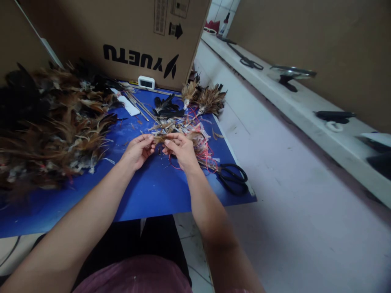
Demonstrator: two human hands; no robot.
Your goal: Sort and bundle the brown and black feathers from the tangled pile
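Between my two hands, just above the blue tabletop (pixel 146 199), is a small brown feather (pixel 159 139). My left hand (pixel 138 150) pinches its left end with thumb and fingertips. From the other side my right hand (pixel 181 149) is closed on it too, fingers bent inward. Beneath and behind the hands lies a litter of feather scraps and pink-red plastic string (pixel 207 152). Black-handled scissors (pixel 232 178) rest right of my right hand, their blades partly covered by the string. Whether the feather is single or a few together I cannot tell.
A large heap of brown and black feathers (pixel 70 122) covers the table's left side. Behind stand a cardboard box (pixel 131 24), a small white digital timer (pixel 146 82) and tied feather bunches (pixel 210 99). A wall ledge (pixel 259 77) at right holds scissors (pixel 247 61) and a round mirror (pixel 293 72).
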